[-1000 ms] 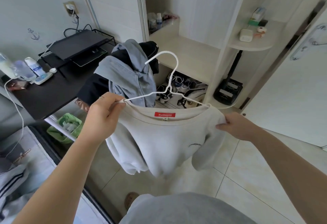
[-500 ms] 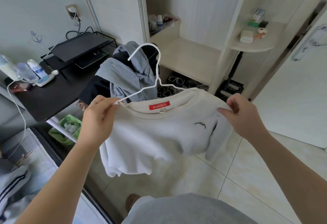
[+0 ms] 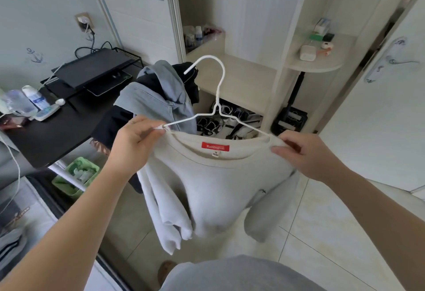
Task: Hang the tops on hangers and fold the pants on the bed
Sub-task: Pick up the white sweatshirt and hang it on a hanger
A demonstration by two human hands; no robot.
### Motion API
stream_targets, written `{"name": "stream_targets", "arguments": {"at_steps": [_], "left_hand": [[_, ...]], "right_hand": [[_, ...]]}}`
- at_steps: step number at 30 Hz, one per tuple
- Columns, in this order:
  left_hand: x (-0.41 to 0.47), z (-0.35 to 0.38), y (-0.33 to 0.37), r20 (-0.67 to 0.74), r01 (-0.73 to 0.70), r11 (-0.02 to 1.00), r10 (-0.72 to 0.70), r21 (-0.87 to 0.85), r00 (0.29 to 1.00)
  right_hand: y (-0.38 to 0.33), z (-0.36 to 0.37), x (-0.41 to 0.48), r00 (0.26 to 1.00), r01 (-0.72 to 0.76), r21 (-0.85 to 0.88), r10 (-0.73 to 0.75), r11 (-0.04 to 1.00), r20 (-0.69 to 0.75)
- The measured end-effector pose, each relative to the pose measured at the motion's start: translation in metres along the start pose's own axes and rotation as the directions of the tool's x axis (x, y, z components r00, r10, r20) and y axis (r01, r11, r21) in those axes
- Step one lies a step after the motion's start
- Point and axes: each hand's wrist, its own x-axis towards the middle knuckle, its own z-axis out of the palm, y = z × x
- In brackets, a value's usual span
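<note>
Left hand [image 3: 135,139] pinches the left shoulder of the pale sweatshirt [image 3: 213,187] together with the tip of the white wire hanger [image 3: 217,107], fingers closed tight on both. The right hand [image 3: 308,155] grips the other shoulder, thumb and fingers clamped on the fabric where the hanger's right arm runs in under the collar. The sweatshirt is held in the air between the two hands, above the tiled floor [image 3: 333,233], with its body and sleeves drooping and its red neck label facing the person.

On the right side the wire appears to be inside the garment. On the left it lies bare from the twist down to the fingers, so that shoulder probably needs pulling over the end. This top looks nearly hung but is not yet on any rail.

At the lower left, a striped grey garment [image 3: 9,242] lies on the corner of the bed [image 3: 34,201]; whether it is a pair of pants cannot be told. Beyond the hands, a heap of grey and dark clothes [image 3: 161,97] sits near the right edge of the black table [image 3: 53,134]. Judging by that heap, most of the hanging and folding remains. Farther back, shoes [image 3: 220,120] fill the wardrobe's bottom shelf.
</note>
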Motion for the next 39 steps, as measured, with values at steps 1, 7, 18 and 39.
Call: {"name": "stream_targets", "arguments": {"at_steps": [1,7,18,39], "left_hand": [[0.007,0.004,0.001,0.015,-0.003,1.000,0.003,0.008,1.000],[0.050,0.050,0.014,0.064,-0.062,0.996,0.058,0.066,0.996],[0.035,0.127,0.056,0.232,0.134,0.990,-0.140,0.038,0.963],[0.230,0.196,0.047,0.322,0.066,0.992,-0.027,-0.111,0.946]], "right_hand": [[-0.004,-0.001,-0.002,0.999,0.002,0.009,-0.003,1.000,0.053],[-0.025,-0.009,-0.010,0.991,0.025,0.103,-0.038,0.994,0.126],[-0.019,0.008,-0.007,0.952,-0.169,0.430,0.260,0.887,-0.161],[-0.038,-0.080,0.350,0.781,0.046,0.496,0.278,0.867,-0.559]]}}
